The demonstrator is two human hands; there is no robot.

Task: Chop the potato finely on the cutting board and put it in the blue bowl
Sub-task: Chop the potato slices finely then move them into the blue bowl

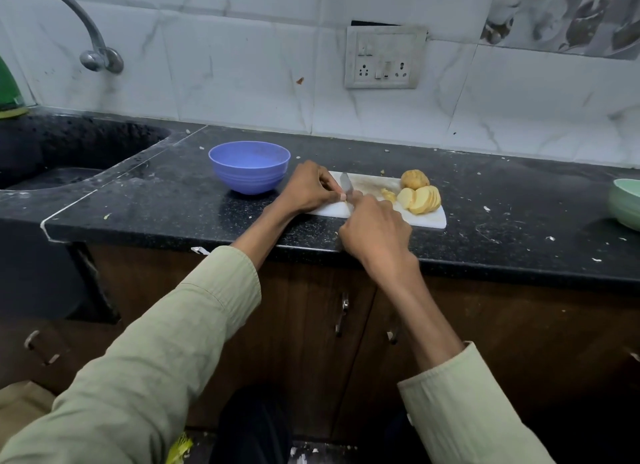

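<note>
Right hand point(375, 230) grips knife point(345, 184); left hand point(309, 188) pinches a small piece at the blade. Sliced potato point(420, 197) at board's point(431, 218) three o'clock, uncut chunk behind. Blue bowl point(249, 167) at nine, empty; dicing and transfer remain.

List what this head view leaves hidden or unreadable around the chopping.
- Knife handle: head view, covered by the right hand.
- The piece being cut: head view, masked by the left hand and the right hand.
- Green bowl: head view, cut off by the right edge.
- Blue bowl inside: head view, the near wall hides the bottom.
</note>
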